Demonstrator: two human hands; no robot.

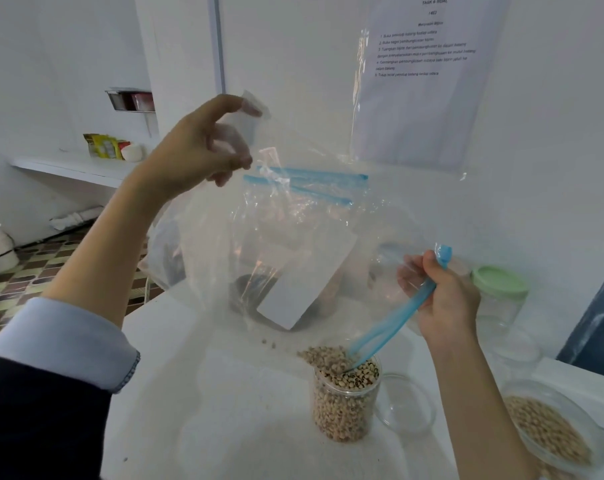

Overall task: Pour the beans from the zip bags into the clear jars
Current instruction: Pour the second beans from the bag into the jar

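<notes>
**Bag mouth over the full jar, bottom corner lifted**

Seen near the lower centre of the frame: a clear jar [344,396], filled with beans [338,367] up to its rim and heaped a little above it. Hung over it, a large zip bag [293,244], almost empty, stretched on a slant from upper left down to lower right. Long axis thus from the raised bottom corner down to the blue zip strip [383,327], whose lower end dipped into the jar mouth among the beans.

Left hand [203,147], in the upper left of the frame: thumb and forefinger pinched on the bag's upper corner, other fingers loosely curled, well above the jar. Right hand [442,299], right of centre and much nearer to the jar: fingers closed around the zip strip and the gathered bag mouth, just above and to the right of the jar.

A few stray beans lay inside the plastic, left of the jar rim. Probably little left to pour; likely need only a small shake, with the mouth kept over the jar, since the heap looked ready to spill.

Also on the table [189,393]: a loose clear lid [406,407] just right of the jar, a second container of beans [553,434] at lower right, an empty jar with a green lid [499,284] behind the right hand.
</notes>
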